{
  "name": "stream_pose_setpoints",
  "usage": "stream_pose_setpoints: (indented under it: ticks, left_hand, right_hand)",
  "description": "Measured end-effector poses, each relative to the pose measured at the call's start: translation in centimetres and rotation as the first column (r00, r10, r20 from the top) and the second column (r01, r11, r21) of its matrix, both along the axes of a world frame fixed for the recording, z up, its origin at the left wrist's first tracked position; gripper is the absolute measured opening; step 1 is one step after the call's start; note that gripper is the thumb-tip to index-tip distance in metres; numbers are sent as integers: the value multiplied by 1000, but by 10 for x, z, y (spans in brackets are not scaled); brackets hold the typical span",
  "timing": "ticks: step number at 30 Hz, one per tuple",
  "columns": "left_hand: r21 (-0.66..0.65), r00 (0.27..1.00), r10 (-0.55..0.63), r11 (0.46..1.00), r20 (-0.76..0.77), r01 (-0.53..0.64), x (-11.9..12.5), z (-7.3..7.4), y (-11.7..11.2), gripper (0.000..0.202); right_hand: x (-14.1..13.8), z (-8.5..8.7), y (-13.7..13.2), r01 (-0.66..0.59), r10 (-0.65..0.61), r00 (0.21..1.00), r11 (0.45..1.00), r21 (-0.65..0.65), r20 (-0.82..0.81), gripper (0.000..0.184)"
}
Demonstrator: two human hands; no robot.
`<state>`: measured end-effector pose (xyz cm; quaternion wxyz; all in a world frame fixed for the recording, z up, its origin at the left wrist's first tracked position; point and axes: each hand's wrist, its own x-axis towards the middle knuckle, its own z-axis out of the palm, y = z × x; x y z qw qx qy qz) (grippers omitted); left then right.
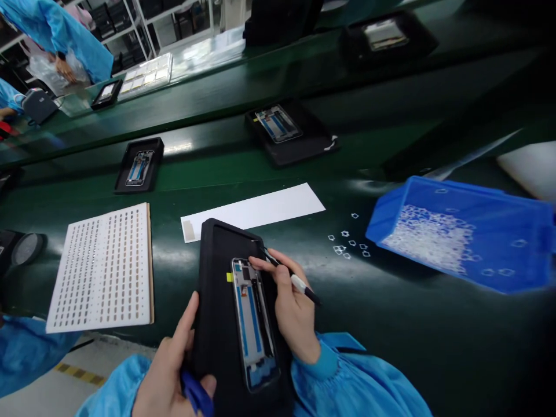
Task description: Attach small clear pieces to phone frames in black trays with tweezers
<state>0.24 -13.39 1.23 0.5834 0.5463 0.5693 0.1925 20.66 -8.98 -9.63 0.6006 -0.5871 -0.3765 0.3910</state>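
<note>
A black tray (217, 324) sits tilted in front of me with a phone frame (254, 324) in it. The frame shows blue strips and a yellow tab at its upper left. My left hand (171, 365) grips the tray's left side, fingers along the edge. A blue object (195, 394), its kind unclear, lies under that thumb. In my right hand (293, 301) is a slim black-and-white pen-like tool (299, 284), pinched between thumb and fingers. The right index fingertip rests at the phone frame's upper right corner.
A blue bin (508, 231) of small white ring-shaped pieces stands at right, with several loose pieces (351, 243) beside it. At left lies a white sheet of small parts (102, 266). A white strip (260, 208) lies behind my tray. Other trays (158, 153) line the conveyor; co-workers stand at far left.
</note>
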Motion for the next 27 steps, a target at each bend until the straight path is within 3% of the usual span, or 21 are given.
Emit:
stream_pose_setpoints:
  ticks: [4,7,11,15,22,27]
  left_hand:
    - [-52,990,110,993,83,-106,-17,-2,13,81]
    - [-22,978,184,983,99,-182,-26,-2,23,75]
    - [-65,943,271,963,192,-263,-22,5,30,78]
    - [-117,895,366,931,254,-347,-13,12,35,75]
    - [-48,895,345,937,284,-346,-25,0,41,70]
    - [-1,914,302,950,272,-313,-21,6,39,72]
  right_hand:
    - [19,22,13,-151,148,971,989,1,189,32]
    - [29,37,22,-195,185,947,981,15,263,32]
    - [32,47,27,-192,159,932,979,71,326,29]
    - [29,47,28,-63,9,940,987,149,340,25]
    - [26,45,30,2,-37,960,992,126,277,27]
    - [26,46,30,-1,-35,960,991,131,278,28]
